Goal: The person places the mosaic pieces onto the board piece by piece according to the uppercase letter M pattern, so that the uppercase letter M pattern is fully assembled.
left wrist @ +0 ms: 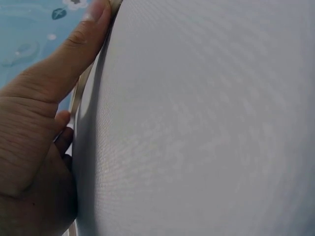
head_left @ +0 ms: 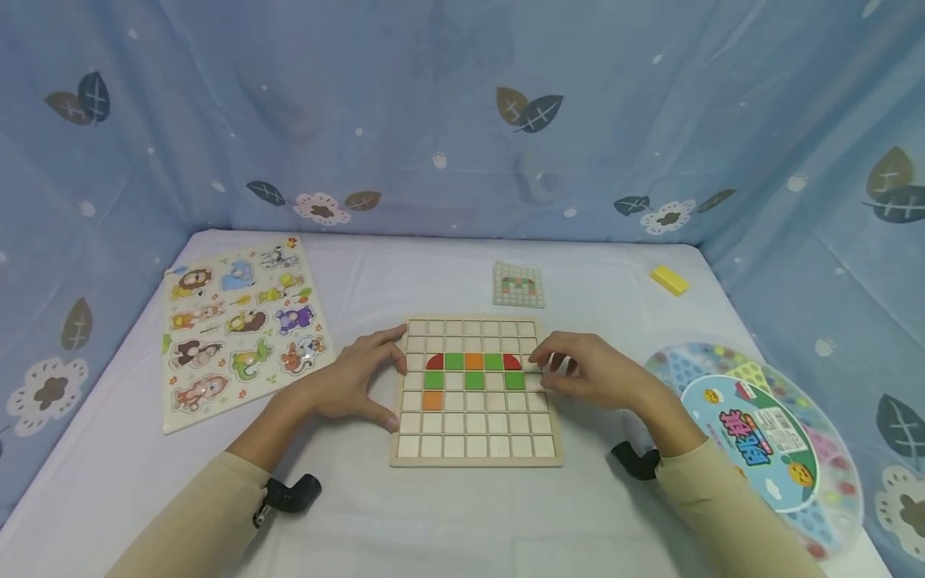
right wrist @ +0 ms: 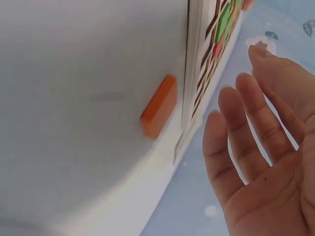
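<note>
A wooden grid board lies on the table before me. Red, green and orange tiles fill part of it: a row with a red rounded tile at the left end, green tiles below, and one orange tile lower left. Along the board's left side my left hand rests, thumb and fingers spread against the edge. My right hand hovers at the right edge, fingers loosely bent with nothing between them. In the right wrist view, a loose orange tile lies beside the board, hidden under that hand from above.
Behind the board lies a small pattern card. An animal puzzle board is at the left. To the right are a round game package and, farther back, a yellow block. A patterned curtain encloses the table.
</note>
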